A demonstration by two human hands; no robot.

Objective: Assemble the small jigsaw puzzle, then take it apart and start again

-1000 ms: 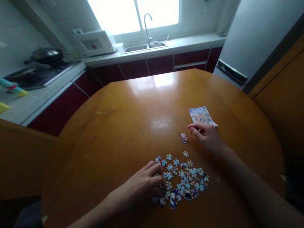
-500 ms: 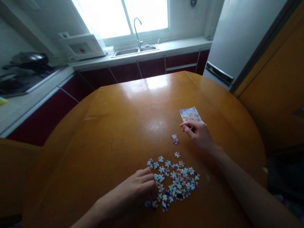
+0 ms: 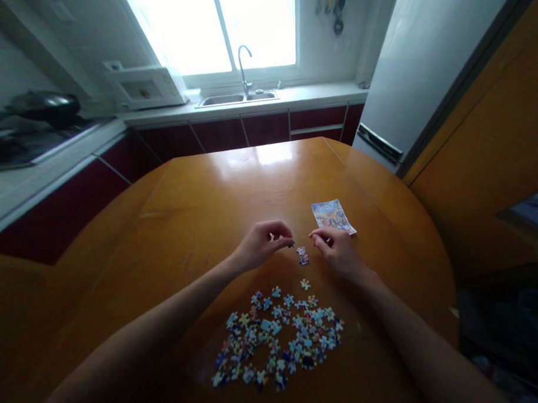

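My left hand (image 3: 267, 244) is closed in a pinch on a small jigsaw puzzle piece (image 3: 291, 244), just left of a few joined puzzle pieces (image 3: 302, 255). On their other side is my right hand (image 3: 335, 249), thumb and forefinger pressed together; what they hold, if anything, is too small to make out. Behind my right hand lies a printed picture sheet (image 3: 332, 215), its lower edge close to my fingers. One loose piece (image 3: 305, 284) sits below the joined ones. Nearer to me spreads a heap of loose puzzle pieces (image 3: 308, 332), many light blue, others dark or multicoloured.
Everything rests on a large wooden table (image 3: 198, 205) with rounded sides. Beyond it run a counter with a sink (image 3: 222, 99) and a microwave (image 3: 144, 88). A pan (image 3: 43, 105) stands on the stove at left, and a fridge (image 3: 415, 71) stands at right.
My left hand has moved from the heap up beside the joined pieces, with a puzzle piece in its fingers. My right hand stays pinched near the sheet. The view has shifted slightly.
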